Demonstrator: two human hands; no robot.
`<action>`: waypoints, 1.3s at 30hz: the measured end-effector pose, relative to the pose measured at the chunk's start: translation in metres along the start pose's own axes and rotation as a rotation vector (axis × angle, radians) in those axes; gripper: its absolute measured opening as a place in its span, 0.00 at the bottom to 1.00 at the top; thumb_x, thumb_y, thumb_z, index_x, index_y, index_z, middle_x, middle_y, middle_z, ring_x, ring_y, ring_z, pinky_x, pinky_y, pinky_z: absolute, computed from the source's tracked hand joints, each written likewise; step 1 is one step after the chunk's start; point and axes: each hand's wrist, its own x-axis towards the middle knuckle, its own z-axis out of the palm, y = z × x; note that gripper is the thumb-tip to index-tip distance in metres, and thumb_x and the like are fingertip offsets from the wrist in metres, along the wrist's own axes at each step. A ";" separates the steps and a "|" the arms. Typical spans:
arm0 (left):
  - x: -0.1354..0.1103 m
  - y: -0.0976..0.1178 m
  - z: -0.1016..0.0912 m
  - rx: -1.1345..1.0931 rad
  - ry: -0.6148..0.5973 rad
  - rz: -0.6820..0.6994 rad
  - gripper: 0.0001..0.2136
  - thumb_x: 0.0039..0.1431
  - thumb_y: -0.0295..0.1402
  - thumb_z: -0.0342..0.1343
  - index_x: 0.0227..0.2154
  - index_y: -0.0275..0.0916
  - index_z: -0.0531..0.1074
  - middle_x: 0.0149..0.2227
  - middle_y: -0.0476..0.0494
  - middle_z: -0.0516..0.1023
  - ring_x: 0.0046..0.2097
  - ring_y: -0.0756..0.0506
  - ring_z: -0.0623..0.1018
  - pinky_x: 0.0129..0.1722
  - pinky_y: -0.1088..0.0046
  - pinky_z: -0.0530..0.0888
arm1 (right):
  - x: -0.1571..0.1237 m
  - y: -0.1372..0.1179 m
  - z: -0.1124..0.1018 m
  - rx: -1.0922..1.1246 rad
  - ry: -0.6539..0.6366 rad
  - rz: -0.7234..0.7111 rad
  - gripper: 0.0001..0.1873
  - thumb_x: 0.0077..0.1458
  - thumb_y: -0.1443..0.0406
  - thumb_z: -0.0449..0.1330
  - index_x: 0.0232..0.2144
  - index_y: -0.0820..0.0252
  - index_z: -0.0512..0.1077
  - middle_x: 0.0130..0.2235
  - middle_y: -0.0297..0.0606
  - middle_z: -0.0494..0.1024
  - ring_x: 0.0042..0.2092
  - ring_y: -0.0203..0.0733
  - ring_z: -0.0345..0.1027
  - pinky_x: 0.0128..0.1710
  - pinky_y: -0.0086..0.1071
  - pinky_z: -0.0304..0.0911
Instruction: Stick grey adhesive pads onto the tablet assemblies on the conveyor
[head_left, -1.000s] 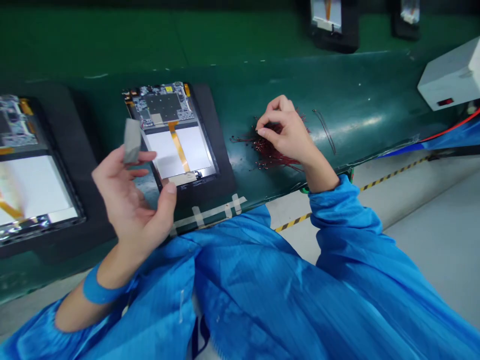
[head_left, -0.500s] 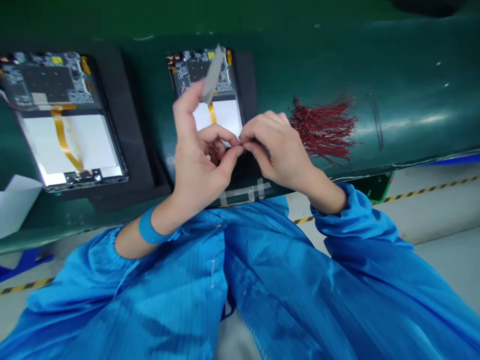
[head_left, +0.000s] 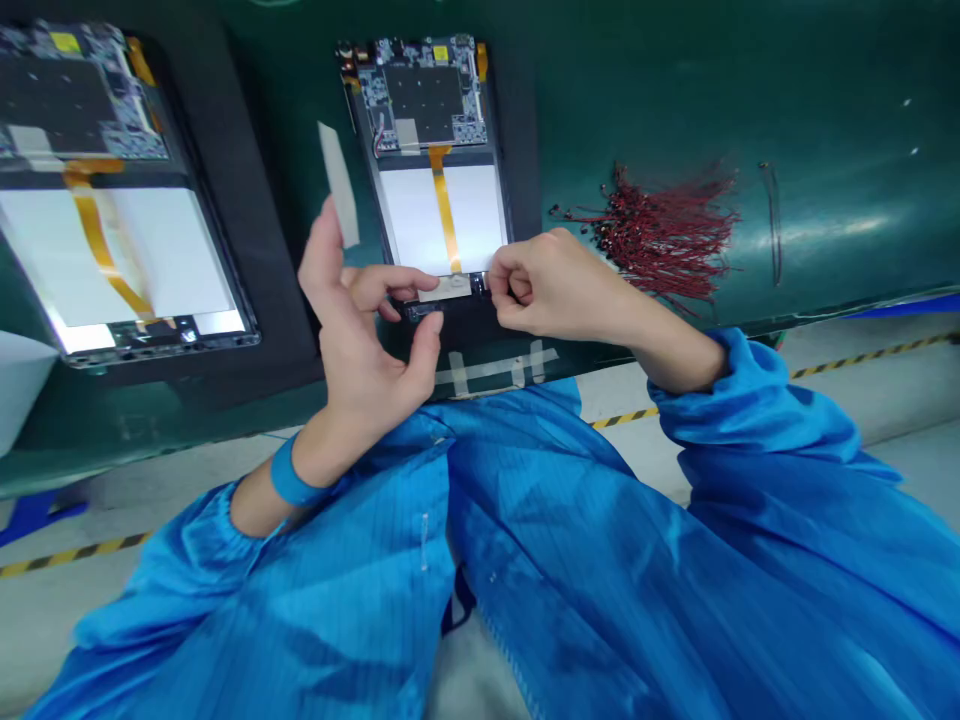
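Note:
An opened tablet (head_left: 480, 205) lies before me, its circuit board (head_left: 424, 95) at the far end and an orange ribbon cable (head_left: 445, 215) running down the white panel. My left hand (head_left: 367, 320) is over its lower left corner, thumb and fingers apart. A strip of pale tape (head_left: 341, 185) sticks up from its raised index finger. Another fingertip reaches a pale tape piece (head_left: 448, 288) on the tablet's lower edge. At the lower right corner is my right hand (head_left: 551, 285), fingers curled closed; whatever may be in the pinch is hidden.
A second opened tablet (head_left: 172, 225) lies on black foam at left, a white sheet (head_left: 19, 385) beside it. Right of my right hand is a heap of dark red wires (head_left: 675, 235), with one separate wire (head_left: 774, 225) beyond. Tape strips (head_left: 499, 372) line the table's front edge.
My hands have parted from their fingertip-to-fingertip pinch. The left moved left with the tape strip on its finger, uncovering the tablet's lower edge. The view has shifted.

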 end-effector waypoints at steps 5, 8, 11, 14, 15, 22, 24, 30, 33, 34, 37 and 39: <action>-0.010 -0.008 0.007 0.055 -0.015 0.126 0.40 0.69 0.36 0.63 0.76 0.49 0.48 0.49 0.43 0.84 0.52 0.36 0.82 0.56 0.50 0.80 | 0.010 -0.003 -0.002 -0.010 -0.069 -0.055 0.04 0.52 0.72 0.63 0.27 0.61 0.75 0.26 0.33 0.72 0.33 0.39 0.67 0.43 0.36 0.63; -0.010 -0.009 0.015 -0.026 0.008 0.114 0.39 0.69 0.35 0.63 0.76 0.49 0.49 0.46 0.46 0.85 0.51 0.38 0.82 0.58 0.50 0.80 | 0.009 -0.009 -0.007 0.086 -0.121 -0.079 0.05 0.54 0.72 0.63 0.27 0.60 0.74 0.24 0.28 0.68 0.31 0.35 0.62 0.41 0.33 0.61; -0.005 -0.005 0.022 -0.115 0.005 0.096 0.39 0.69 0.34 0.65 0.75 0.51 0.50 0.45 0.50 0.84 0.47 0.43 0.83 0.49 0.59 0.82 | 0.004 -0.014 -0.010 0.176 -0.150 -0.099 0.06 0.56 0.72 0.64 0.28 0.60 0.72 0.22 0.25 0.63 0.30 0.33 0.57 0.37 0.31 0.58; 0.001 -0.002 0.024 -0.198 0.038 0.071 0.36 0.71 0.37 0.65 0.73 0.53 0.52 0.42 0.52 0.83 0.40 0.47 0.81 0.38 0.65 0.78 | -0.002 -0.018 -0.008 0.230 -0.092 -0.130 0.07 0.60 0.71 0.65 0.31 0.59 0.72 0.22 0.22 0.59 0.28 0.32 0.53 0.35 0.31 0.56; 0.002 -0.002 0.023 -0.217 0.049 0.056 0.36 0.71 0.39 0.66 0.73 0.53 0.52 0.41 0.53 0.82 0.39 0.47 0.80 0.37 0.66 0.77 | -0.005 -0.019 -0.006 0.245 -0.057 -0.140 0.07 0.61 0.70 0.65 0.32 0.59 0.71 0.22 0.22 0.58 0.28 0.31 0.52 0.34 0.30 0.56; 0.008 -0.003 0.013 -0.163 0.014 -0.089 0.41 0.69 0.46 0.66 0.75 0.51 0.48 0.44 0.48 0.83 0.46 0.41 0.82 0.47 0.57 0.79 | -0.009 -0.008 -0.001 0.239 0.137 -0.096 0.08 0.65 0.65 0.64 0.32 0.56 0.71 0.23 0.23 0.54 0.28 0.34 0.48 0.33 0.32 0.58; 0.008 -0.003 0.008 -0.106 0.042 -0.076 0.40 0.69 0.47 0.65 0.75 0.51 0.49 0.50 0.44 0.82 0.50 0.39 0.81 0.51 0.55 0.79 | -0.006 -0.001 -0.001 0.188 0.146 -0.075 0.09 0.62 0.66 0.65 0.30 0.56 0.70 0.22 0.24 0.55 0.28 0.34 0.48 0.34 0.32 0.60; 0.003 -0.005 -0.002 0.041 0.063 0.030 0.36 0.72 0.42 0.60 0.75 0.43 0.50 0.52 0.41 0.82 0.51 0.38 0.81 0.56 0.50 0.78 | 0.003 0.008 0.002 0.062 0.050 -0.088 0.05 0.57 0.70 0.63 0.29 0.57 0.71 0.22 0.25 0.62 0.27 0.34 0.54 0.40 0.34 0.61; -0.006 -0.011 0.000 0.071 0.064 0.066 0.36 0.72 0.44 0.60 0.75 0.45 0.50 0.51 0.42 0.82 0.50 0.37 0.82 0.61 0.45 0.75 | 0.005 0.009 0.002 0.038 0.023 -0.089 0.03 0.56 0.70 0.63 0.30 0.58 0.73 0.23 0.28 0.66 0.29 0.36 0.60 0.41 0.34 0.61; -0.010 -0.013 0.001 0.065 0.067 0.066 0.36 0.71 0.45 0.60 0.75 0.46 0.51 0.52 0.41 0.81 0.51 0.37 0.81 0.62 0.44 0.74 | 0.005 0.009 0.002 0.035 0.011 -0.093 0.03 0.55 0.70 0.63 0.30 0.58 0.73 0.23 0.29 0.66 0.30 0.36 0.61 0.41 0.34 0.61; -0.021 -0.019 0.005 0.043 0.037 0.053 0.37 0.70 0.46 0.61 0.75 0.47 0.52 0.57 0.41 0.79 0.53 0.36 0.80 0.60 0.44 0.73 | 0.006 0.010 0.000 0.029 -0.016 -0.106 0.02 0.55 0.70 0.62 0.31 0.58 0.74 0.25 0.30 0.68 0.32 0.38 0.63 0.42 0.35 0.61; -0.025 -0.022 0.007 0.058 -0.009 0.063 0.38 0.70 0.44 0.61 0.76 0.49 0.50 0.59 0.42 0.79 0.52 0.36 0.80 0.58 0.43 0.73 | 0.006 0.011 0.000 0.021 -0.022 -0.111 0.02 0.55 0.70 0.62 0.31 0.59 0.75 0.25 0.31 0.69 0.33 0.38 0.64 0.42 0.35 0.60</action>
